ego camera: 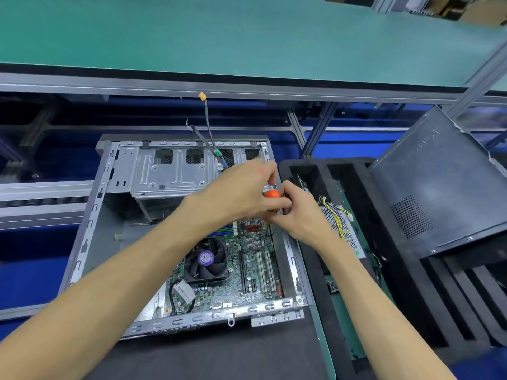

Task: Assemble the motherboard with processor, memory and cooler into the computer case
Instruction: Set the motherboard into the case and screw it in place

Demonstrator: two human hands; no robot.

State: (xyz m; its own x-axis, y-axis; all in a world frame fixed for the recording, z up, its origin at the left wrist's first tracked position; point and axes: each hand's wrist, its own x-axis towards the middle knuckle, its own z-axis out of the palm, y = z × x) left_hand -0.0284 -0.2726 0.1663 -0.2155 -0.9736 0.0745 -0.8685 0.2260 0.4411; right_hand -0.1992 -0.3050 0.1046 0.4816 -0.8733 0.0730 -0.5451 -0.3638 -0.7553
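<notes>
Two hands meet over the far right corner of the board (236, 272), which already lies flat inside the open case (90, 215) with its cooler (206, 260) fitted near the middle and memory slots (222, 231) just beyond it. Between the hands sits an orange-handled screwdriver (271, 193), upright over the board's far edge, probably so a mounting screw there can be driven straight down. The left hand (241, 192) curls round the handle from above, while the right hand (299, 215) pinches lower down, likely steadying the shaft (its tip is hidden behind the fingers). The case lies on its side, open face up, which gives that access. Loose cables (208, 127) stick up from the drive cage (170, 171) at the far side, clear of the work. To the right, a black foam tray (384, 270) holds a power supply (340, 229), and a dark side panel (439, 187) leans further right.
</notes>
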